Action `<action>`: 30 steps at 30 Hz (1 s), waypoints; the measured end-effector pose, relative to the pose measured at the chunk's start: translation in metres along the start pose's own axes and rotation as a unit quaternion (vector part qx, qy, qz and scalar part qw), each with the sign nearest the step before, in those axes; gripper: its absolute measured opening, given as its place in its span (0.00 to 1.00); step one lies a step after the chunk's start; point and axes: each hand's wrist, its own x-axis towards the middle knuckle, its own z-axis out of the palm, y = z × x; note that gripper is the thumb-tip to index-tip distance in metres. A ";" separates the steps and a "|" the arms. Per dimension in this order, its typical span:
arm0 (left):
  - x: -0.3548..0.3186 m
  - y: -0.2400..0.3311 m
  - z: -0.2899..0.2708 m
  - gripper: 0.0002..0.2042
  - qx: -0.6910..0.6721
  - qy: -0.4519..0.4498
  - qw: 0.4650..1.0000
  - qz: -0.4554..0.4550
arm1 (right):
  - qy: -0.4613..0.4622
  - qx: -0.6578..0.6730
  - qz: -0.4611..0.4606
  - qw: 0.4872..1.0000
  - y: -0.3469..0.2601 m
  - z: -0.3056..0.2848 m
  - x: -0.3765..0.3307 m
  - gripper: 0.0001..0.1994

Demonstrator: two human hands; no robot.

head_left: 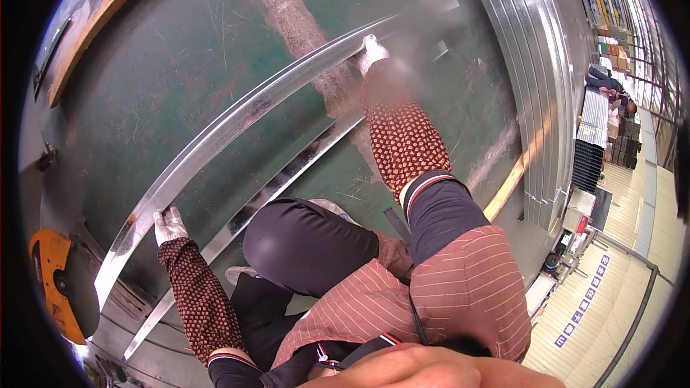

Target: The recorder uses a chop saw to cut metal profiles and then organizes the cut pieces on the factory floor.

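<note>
A long, shiny metal strip runs from the lower left to the upper middle, looking bowed in this wide view. My left hand, in a white glove, is closed on its near edge toward the left end. Farther up, my right hand, also gloved, grips the same strip near its far end. A grey blur hides part of that end and of my right sleeve. Below it, a second, narrower metal strip lies at a slant on the green floor, passing beside my knee and beneath my left forearm.
Several long metal profiles lie side by side on the right, with a wooden batten by them. At the left stands an orange machine part. A wooden edge curves across the upper left. Another person is far off right.
</note>
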 end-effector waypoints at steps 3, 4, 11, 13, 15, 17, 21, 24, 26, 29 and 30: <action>-0.005 0.002 0.004 0.15 -0.012 -0.024 1.000 0.000 | -0.004 0.010 0.005 1.000 0.008 0.004 0.004 0.15; -0.006 0.004 0.006 0.15 -0.028 -0.036 0.999 -0.007 | -0.007 0.015 0.008 1.000 0.013 0.008 0.005 0.15; -0.049 -0.043 0.069 0.21 -0.108 -0.052 0.992 -0.041 | -0.029 -0.034 -0.003 0.999 -0.016 -0.012 0.015 0.15; -0.045 -0.024 0.048 0.23 -0.087 -0.023 0.996 0.010 | -0.010 0.110 0.048 0.993 0.012 0.028 -0.020 0.16; -0.042 -0.030 0.053 0.23 -0.088 -0.033 0.996 0.007 | -0.005 0.093 0.029 0.995 -0.005 0.024 -0.022 0.16; -0.039 -0.035 0.057 0.23 -0.088 -0.039 0.995 0.006 | 0.000 0.077 0.015 0.997 -0.015 0.021 -0.025 0.16; -0.030 -0.033 0.049 0.23 -0.076 -0.042 0.996 0.017 | 0.010 0.088 0.017 0.996 -0.013 0.027 -0.030 0.16; -0.032 -0.036 0.050 0.23 -0.072 -0.042 0.996 0.018 | 0.019 0.091 0.013 0.996 -0.012 0.019 -0.025 0.16; -0.034 -0.039 0.054 0.23 -0.066 -0.039 0.997 0.022 | 0.001 0.012 -0.005 1.000 -0.016 0.009 -0.015 0.17; -0.032 -0.033 0.050 0.21 -0.070 -0.057 0.996 0.024 | 0.000 0.013 0.000 1.000 -0.011 0.009 -0.013 0.17; -0.034 -0.033 0.050 0.22 -0.072 -0.052 0.996 0.024 | 0.001 0.011 0.002 1.000 -0.009 0.009 -0.013 0.18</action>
